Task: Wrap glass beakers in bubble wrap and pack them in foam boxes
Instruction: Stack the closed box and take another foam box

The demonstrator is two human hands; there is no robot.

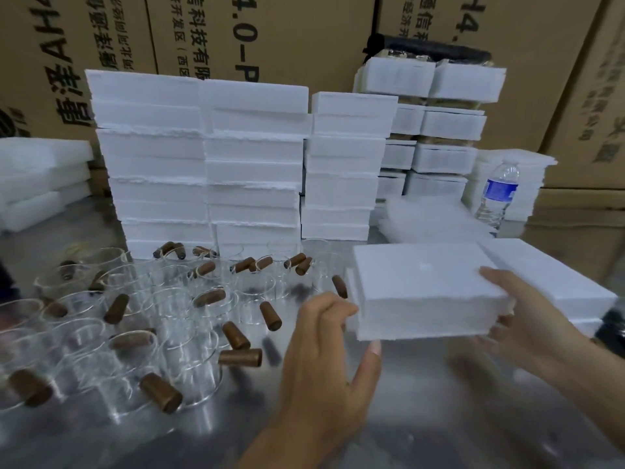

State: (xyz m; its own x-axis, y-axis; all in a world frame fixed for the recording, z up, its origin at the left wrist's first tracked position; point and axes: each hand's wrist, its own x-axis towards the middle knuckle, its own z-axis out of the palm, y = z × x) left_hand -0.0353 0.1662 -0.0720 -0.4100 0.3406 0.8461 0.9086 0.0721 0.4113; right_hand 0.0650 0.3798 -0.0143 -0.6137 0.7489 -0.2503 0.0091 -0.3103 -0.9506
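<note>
- Brown cardboard cartons (304, 35) line the far wall, printed sideways in black: "4.0-P" reads clearly, next to Chinese characters
- One clear plastic water bottle (497, 194) at far right has a blue label, its writing too small to read
- Three tall stacks of white foam boxes (253, 164) stand side by side, far middle
- Clear glass beakers with brown wooden handles (189, 316) crowd the near left of the steel table (439, 418), too overlapped to count
- One white rectangular foam box (422, 286) is near right: the left hand (324, 353) grasps its left end, the right hand (521, 316) its right end, thumb on top
- A second white foam box (548, 275) lies just to its right
</note>
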